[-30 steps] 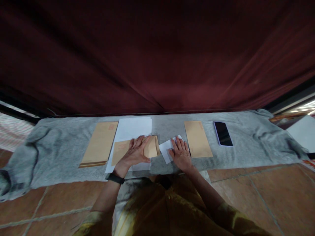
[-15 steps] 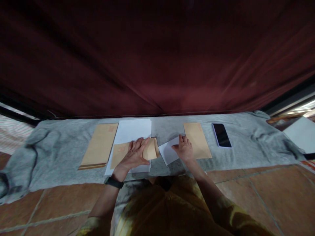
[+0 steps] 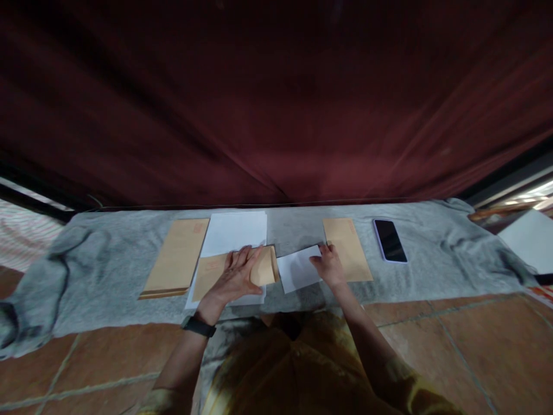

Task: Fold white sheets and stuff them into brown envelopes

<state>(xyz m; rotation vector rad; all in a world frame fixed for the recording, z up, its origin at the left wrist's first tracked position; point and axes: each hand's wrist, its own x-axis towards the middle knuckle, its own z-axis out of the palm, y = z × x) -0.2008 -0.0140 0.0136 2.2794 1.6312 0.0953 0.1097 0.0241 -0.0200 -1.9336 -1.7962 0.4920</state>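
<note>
While left grip [image 3: 237, 275] splays over an illegibly printed envelope [image 3: 264, 268], right grip [image 3: 330, 267] pinches paper [image 3: 298, 270]

Envelope [image 3: 264, 268], sheet [image 3: 298, 270]: matt paper; blanket [image 3: 296, 227]: napped cloth.

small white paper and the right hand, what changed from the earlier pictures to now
The right hand, flat on the small white paper at first, now grips its right end. The paper has turned slightly clockwise, more in line with the brown envelope under the left hand. That hand, its envelope and the smartphone stayed put.
</note>
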